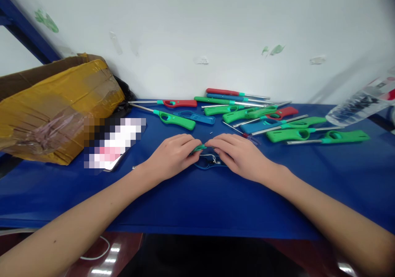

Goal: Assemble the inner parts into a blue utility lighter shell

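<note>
Above the blue table [185, 207], my left hand [174, 155] pinches a small green part [199, 148] between thumb and fingers. Close by on the right, my right hand [239, 153] has its fingers pressed together at the other end of that part; what they grip is too small to make out. Beneath both hands lies an opened blue lighter casing [203, 163] with a white wire [212, 157] in it. The right fingers hide part of the casing.
Several long-necked lighters [243, 112] lie behind the hands. A taped cardboard box [61, 112] and a pixelated phone [115, 145] are on the left. A plastic bottle [361, 104] lies at the right, and a white wall [197, 30] stands behind.
</note>
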{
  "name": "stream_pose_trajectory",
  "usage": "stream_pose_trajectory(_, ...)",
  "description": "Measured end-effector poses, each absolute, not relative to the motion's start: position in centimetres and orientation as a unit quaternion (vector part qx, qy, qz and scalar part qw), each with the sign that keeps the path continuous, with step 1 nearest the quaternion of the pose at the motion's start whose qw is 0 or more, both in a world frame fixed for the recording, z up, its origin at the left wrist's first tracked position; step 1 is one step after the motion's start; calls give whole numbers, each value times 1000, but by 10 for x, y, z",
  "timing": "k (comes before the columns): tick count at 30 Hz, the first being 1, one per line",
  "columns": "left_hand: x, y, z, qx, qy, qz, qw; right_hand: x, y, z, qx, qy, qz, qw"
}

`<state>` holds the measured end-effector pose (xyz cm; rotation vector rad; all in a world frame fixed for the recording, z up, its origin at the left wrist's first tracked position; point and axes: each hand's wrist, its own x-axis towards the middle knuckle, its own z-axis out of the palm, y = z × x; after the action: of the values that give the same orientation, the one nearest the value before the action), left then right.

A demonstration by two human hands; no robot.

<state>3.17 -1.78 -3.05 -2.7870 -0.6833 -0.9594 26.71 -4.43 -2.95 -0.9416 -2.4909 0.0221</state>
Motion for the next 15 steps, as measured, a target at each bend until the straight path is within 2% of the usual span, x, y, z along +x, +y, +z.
stream_pose_trajectory(5, 29, -16, -30, -927, -243, -283, 44, 268, -45, -31, -377, -890, 30, 254)
stream_pose_trajectory(15, 25, -17, -23, -942, -255, -210, -58, 273, -51, -21, -375, -873, 138, 281)
